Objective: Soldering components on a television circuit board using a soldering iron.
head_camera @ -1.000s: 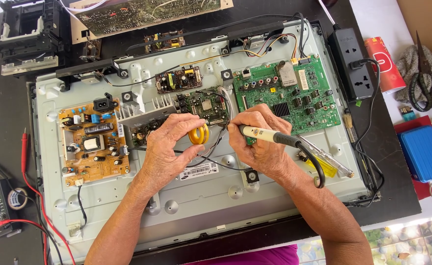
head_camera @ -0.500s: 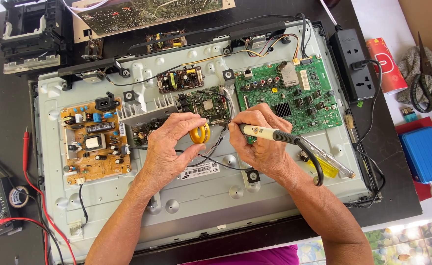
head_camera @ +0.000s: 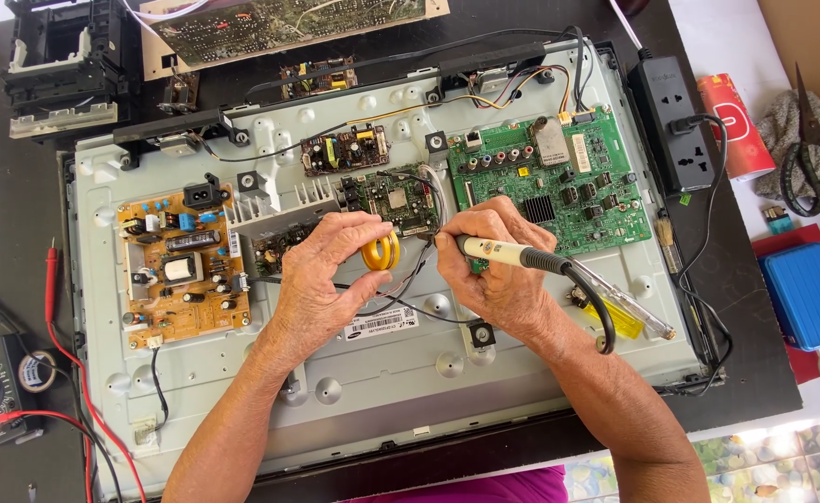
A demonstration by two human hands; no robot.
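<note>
A dark surface (head_camera: 19, 242) carries an opened flat-screen chassis (head_camera: 382, 373), its grey metal back panel facing up. A green circuit board (head_camera: 559, 182) sits at the panel's upper right, a tan power board (head_camera: 182, 265) at its left. Near the panel's middle, the left hand (head_camera: 321, 279) has its fingers clamped on a yellow coil (head_camera: 382, 251). Just beside it, the right hand (head_camera: 494, 270) grips a soldering iron (head_camera: 512, 253), fingers wrapped around the handle.
</note>
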